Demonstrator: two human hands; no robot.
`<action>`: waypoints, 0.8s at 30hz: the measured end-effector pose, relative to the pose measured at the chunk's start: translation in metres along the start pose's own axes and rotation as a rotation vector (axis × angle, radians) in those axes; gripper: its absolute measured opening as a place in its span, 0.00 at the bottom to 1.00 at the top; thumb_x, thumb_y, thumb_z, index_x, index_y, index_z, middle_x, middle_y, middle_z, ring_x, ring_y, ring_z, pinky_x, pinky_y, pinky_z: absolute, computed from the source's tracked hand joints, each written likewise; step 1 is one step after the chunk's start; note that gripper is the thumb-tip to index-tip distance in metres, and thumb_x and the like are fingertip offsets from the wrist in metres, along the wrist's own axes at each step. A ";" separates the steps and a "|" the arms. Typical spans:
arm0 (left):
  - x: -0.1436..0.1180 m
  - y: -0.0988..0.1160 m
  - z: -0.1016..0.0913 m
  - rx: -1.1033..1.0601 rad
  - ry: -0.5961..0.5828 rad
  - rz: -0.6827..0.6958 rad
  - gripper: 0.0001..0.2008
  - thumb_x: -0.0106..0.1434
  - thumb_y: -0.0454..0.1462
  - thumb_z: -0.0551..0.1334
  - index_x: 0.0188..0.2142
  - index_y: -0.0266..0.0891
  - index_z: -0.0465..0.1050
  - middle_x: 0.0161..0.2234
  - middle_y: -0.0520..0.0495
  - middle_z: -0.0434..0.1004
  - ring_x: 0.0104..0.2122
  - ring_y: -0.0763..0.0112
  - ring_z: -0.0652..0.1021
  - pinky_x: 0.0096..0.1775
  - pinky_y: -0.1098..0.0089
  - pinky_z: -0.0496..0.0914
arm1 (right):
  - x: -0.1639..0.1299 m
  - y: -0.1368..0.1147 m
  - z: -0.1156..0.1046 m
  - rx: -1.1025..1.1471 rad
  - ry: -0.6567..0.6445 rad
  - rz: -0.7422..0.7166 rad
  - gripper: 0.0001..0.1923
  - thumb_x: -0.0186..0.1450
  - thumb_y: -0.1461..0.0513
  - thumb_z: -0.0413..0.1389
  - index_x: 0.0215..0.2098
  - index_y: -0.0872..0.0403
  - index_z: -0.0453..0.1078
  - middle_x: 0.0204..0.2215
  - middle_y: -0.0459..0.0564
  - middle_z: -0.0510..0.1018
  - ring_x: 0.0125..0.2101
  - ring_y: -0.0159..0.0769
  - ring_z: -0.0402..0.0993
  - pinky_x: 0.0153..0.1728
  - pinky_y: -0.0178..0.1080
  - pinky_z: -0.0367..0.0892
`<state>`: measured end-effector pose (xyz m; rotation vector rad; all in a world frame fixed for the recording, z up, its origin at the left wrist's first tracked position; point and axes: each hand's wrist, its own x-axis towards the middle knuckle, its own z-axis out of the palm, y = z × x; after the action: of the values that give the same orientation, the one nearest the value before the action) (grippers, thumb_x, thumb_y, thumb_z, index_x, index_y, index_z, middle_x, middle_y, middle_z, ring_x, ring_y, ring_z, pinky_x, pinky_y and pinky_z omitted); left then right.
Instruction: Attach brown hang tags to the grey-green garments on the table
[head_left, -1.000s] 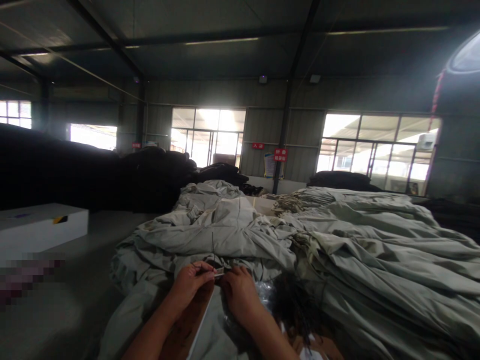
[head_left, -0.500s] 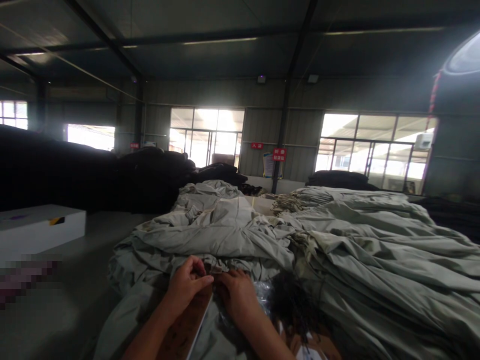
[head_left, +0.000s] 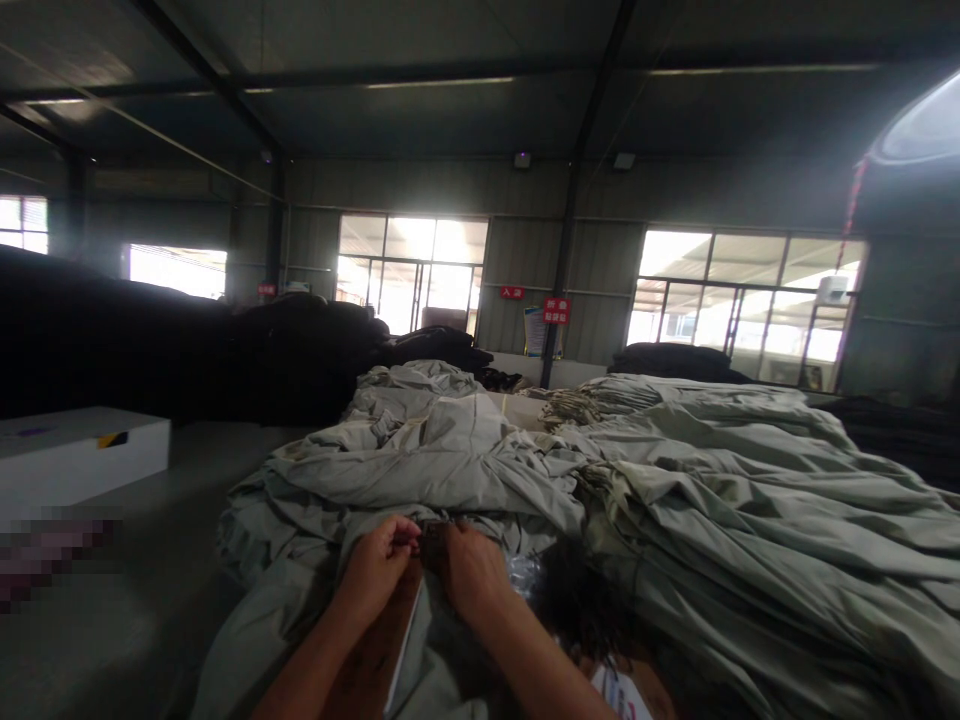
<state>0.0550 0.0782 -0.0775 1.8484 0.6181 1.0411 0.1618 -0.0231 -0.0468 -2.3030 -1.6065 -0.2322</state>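
Observation:
My left hand (head_left: 384, 560) is closed in a pinch at the near edge of a heap of grey-green garments (head_left: 480, 470). Close beside it, my right hand (head_left: 474, 572) has its fingers bent and pressed together. Between the fingertips lies a small dark brown piece (head_left: 433, 538), too dim to name. A brown cardboard box (head_left: 375, 660) with a white edge sits under my left forearm. By my right wrist are clear plastic (head_left: 523, 574) and a tangle of black strings (head_left: 589, 600), with white-and-brown tags (head_left: 622, 692) below.
More grey-green garments (head_left: 750, 500) are piled at the right. A white box (head_left: 90, 450) stands on the grey surface at the left. Dark stacked bundles (head_left: 187, 350) rise behind it. A post with red signs (head_left: 556, 311) stands beyond the heap.
My left thumb, stretched toward the right hand before, is drawn in. A small pale piece between the hands no longer shows; a dark brown one does. My right hand has risen slightly.

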 end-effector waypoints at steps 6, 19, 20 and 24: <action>-0.004 0.007 0.001 0.288 -0.003 0.046 0.07 0.52 0.31 0.54 0.27 0.39 0.70 0.29 0.48 0.76 0.33 0.66 0.76 0.39 0.68 0.68 | 0.002 -0.005 0.001 -0.112 0.013 -0.158 0.15 0.61 0.68 0.46 0.37 0.56 0.75 0.40 0.59 0.76 0.48 0.49 0.66 0.44 0.45 0.61; -0.008 0.015 0.007 0.306 0.091 0.038 0.06 0.49 0.28 0.59 0.22 0.41 0.64 0.22 0.55 0.71 0.26 0.70 0.73 0.32 0.72 0.64 | 0.026 0.024 0.022 0.605 0.065 0.029 0.10 0.56 0.63 0.52 0.26 0.56 0.76 0.21 0.48 0.76 0.26 0.35 0.70 0.27 0.34 0.61; -0.008 0.015 0.008 0.330 0.099 0.019 0.07 0.50 0.29 0.59 0.22 0.41 0.64 0.22 0.55 0.71 0.26 0.71 0.73 0.31 0.73 0.64 | 0.026 0.025 0.025 0.628 0.076 0.049 0.10 0.56 0.62 0.52 0.26 0.56 0.76 0.21 0.48 0.75 0.25 0.35 0.69 0.26 0.34 0.61; -0.009 0.014 0.013 0.499 0.112 -0.040 0.06 0.52 0.28 0.57 0.24 0.40 0.64 0.24 0.51 0.73 0.28 0.68 0.75 0.32 0.72 0.62 | 0.026 0.028 0.037 0.805 0.115 0.034 0.09 0.55 0.61 0.53 0.24 0.55 0.74 0.21 0.48 0.75 0.25 0.35 0.69 0.27 0.34 0.63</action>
<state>0.0608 0.0589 -0.0722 2.1992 1.0524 1.0317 0.1954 0.0045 -0.0781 -1.6525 -1.2737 0.2496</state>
